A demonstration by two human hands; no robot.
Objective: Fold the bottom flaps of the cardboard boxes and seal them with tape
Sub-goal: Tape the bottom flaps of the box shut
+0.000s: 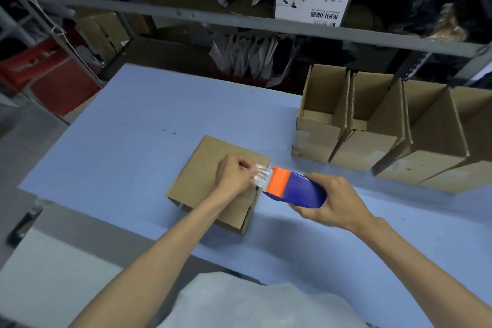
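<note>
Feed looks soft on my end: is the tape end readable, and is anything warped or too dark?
Head view: tape end pinched by the left hand is translucent and smeared; dispenser in the right hand is sharp; open boxes lean outward from wide-angle distortion; shelves are dim.

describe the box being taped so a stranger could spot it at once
On the blue table, look to the middle. The cardboard box there lies closed side up under the left hand, which pinches tape from the tape dispenser; the boxes at the right stand open.
</note>
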